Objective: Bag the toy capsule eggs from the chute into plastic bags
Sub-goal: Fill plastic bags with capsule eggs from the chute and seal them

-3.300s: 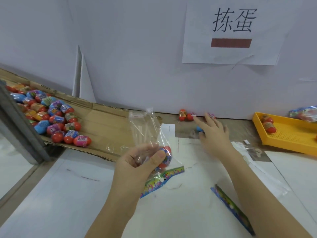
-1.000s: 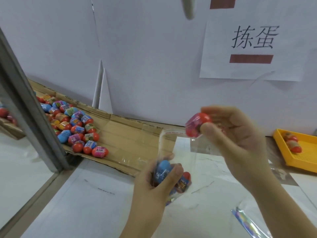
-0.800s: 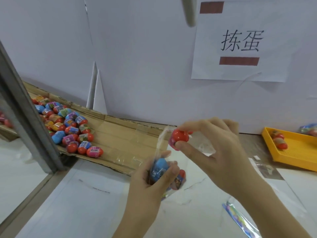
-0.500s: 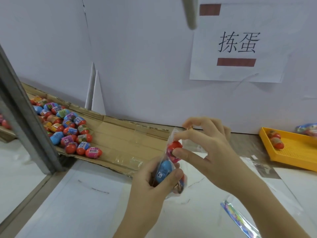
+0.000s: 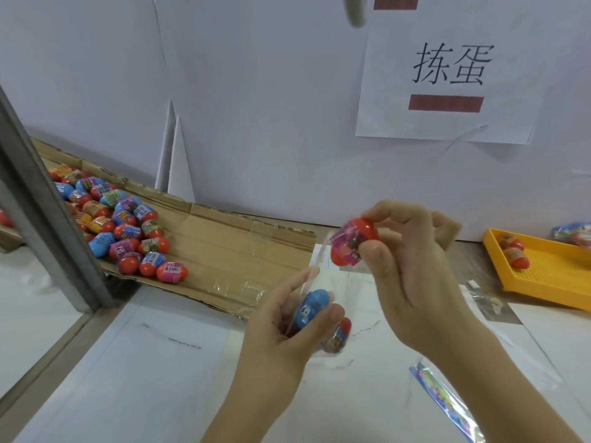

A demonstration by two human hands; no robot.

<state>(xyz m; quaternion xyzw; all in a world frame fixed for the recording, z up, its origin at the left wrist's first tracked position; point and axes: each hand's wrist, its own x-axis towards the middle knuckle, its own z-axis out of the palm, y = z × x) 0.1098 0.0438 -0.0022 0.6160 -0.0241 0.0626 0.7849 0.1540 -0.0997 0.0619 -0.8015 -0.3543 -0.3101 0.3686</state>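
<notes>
The left hand (image 5: 281, 330) grips the bag (image 5: 332, 343) mouth-up, 2 eggs (image 5: 311, 310) inside, so the right hand (image 5: 412, 266) can drop in its pinched red egg (image 5: 351, 244).

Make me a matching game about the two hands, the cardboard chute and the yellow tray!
1 left hand
2 right hand
3 cardboard chute
4 yellow tray

A pinches a red egg
B sits at the far right
C grips the clear bag
D carries the egg pile

Pairs: 1-C, 2-A, 3-D, 4-B
</notes>
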